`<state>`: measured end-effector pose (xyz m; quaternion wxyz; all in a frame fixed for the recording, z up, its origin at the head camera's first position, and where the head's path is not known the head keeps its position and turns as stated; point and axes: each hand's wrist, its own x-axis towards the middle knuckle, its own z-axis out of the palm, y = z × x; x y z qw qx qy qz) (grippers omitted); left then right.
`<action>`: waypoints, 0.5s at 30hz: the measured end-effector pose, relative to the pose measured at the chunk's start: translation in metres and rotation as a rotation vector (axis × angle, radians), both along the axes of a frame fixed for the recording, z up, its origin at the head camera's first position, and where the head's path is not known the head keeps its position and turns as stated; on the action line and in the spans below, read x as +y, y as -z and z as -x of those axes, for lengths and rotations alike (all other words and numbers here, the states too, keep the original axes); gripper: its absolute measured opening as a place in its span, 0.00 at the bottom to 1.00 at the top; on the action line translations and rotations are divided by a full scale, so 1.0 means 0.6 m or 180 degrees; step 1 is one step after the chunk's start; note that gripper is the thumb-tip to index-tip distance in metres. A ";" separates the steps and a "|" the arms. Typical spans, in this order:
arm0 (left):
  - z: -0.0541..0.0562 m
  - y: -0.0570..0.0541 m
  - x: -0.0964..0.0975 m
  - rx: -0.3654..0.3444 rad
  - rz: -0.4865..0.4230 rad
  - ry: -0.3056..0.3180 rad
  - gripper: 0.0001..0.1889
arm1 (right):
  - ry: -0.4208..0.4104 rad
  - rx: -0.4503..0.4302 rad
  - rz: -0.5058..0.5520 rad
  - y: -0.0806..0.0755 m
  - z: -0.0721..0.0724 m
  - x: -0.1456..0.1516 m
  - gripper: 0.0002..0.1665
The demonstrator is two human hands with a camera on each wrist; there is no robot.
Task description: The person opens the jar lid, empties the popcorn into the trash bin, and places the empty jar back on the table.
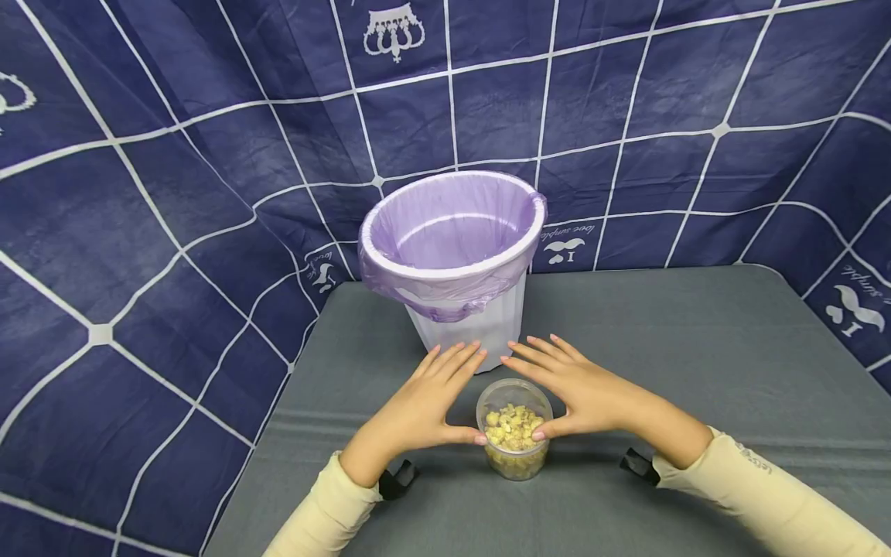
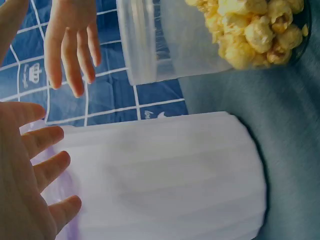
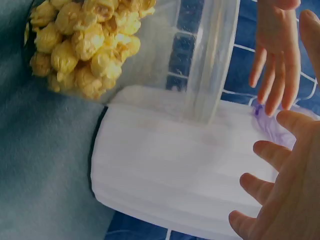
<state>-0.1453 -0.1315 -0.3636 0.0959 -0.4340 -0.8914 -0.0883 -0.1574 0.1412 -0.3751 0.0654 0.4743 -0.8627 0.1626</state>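
A grey cloth surface [image 1: 668, 340] is spreading below, and a dark blue curtain [image 1: 592, 100] with white grid lines is hanging behind and to both sides. A white bin [image 1: 473, 333] is standing towards the back, wearing a purple liner [image 1: 452, 292] and hiding some curtain. Just in front, a clear tub [image 1: 511, 394] is standing upright, holding popcorn [image 1: 513, 425]. The left hand [image 1: 423, 406] and right hand [image 1: 588, 391] are hovering either side of its rim, fingers spreading straight.

The place looks booth-like (crown-printed blue curtains [image 1: 501, 93]).
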 end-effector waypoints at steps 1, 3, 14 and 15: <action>-0.001 0.005 0.000 -0.0029 -0.0031 -0.0012 0.54 | 0.0002 -0.0008 0.0023 0.003 -0.001 -0.001 0.56; -0.002 0.014 0.000 -0.0091 -0.0091 -0.0048 0.55 | 0.0016 -0.0055 0.0056 0.008 -0.002 -0.005 0.56; -0.016 0.067 0.004 -0.0581 -0.0365 -0.0185 0.60 | -0.0013 -0.0230 0.0094 0.030 -0.019 -0.027 0.59; -0.017 0.071 0.005 -0.0606 -0.0389 -0.0194 0.60 | -0.0024 -0.0237 0.0100 0.031 -0.021 -0.030 0.59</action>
